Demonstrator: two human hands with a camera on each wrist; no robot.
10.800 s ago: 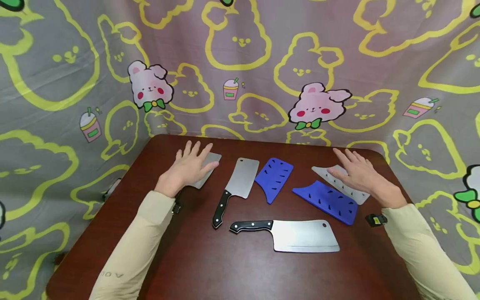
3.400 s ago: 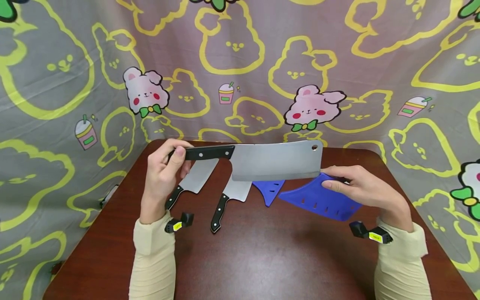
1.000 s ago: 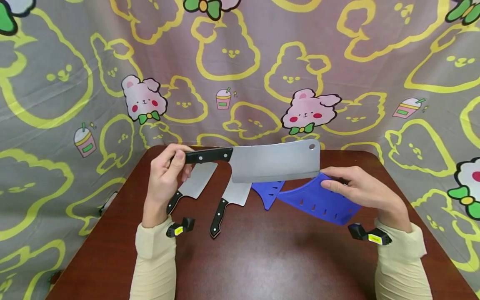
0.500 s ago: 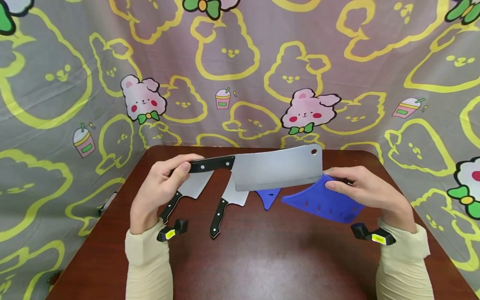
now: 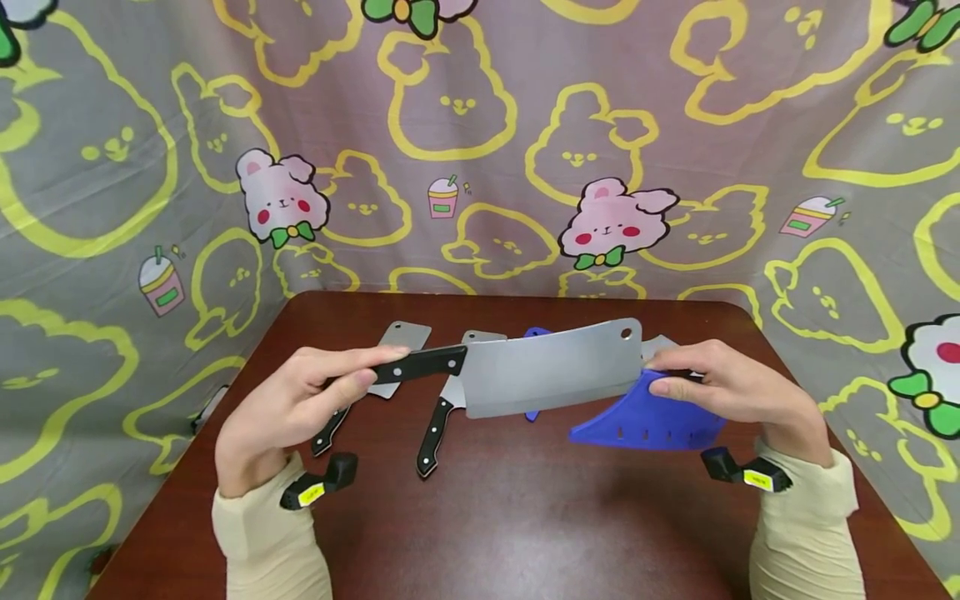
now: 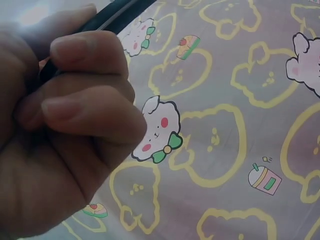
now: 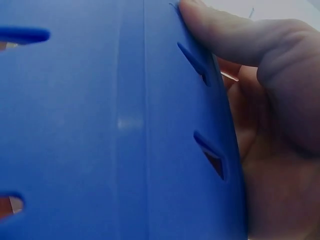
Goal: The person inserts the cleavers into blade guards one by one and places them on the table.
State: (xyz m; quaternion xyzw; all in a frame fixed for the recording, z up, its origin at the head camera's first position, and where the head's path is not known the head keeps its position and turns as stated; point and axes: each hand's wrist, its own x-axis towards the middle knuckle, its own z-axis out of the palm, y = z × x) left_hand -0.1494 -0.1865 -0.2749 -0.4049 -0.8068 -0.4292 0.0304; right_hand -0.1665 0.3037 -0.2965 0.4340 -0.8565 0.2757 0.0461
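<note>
In the head view, my left hand (image 5: 292, 408) grips the black riveted handle of a cleaver (image 5: 551, 371) raised over the table, its broad blade pointing right. The left wrist view shows curled fingers (image 6: 90, 110) and part of the dark handle. My right hand (image 5: 738, 387) pinches a blue slotted blade guard (image 5: 645, 421) by its upper edge, thumb in front. The blade's far end overlaps the guard's upper corner, close to the right fingertips. Filling much of the right wrist view is the guard's slotted face (image 7: 95, 120), with the thumb at its edge.
Two more cleavers lie on the brown table (image 5: 487, 525): one at left (image 5: 405, 335), partly behind the left hand, and one in the middle (image 5: 432, 437). A second blue guard (image 5: 537, 332) is mostly hidden by the raised blade. A whitish guard (image 5: 660, 342) shows behind the right hand.
Both hands were earlier spread open over the table, with the cleaver and guard lying there; both are now held up. Within the last second the cleaver has dropped lower and the left wrist has shifted left.
</note>
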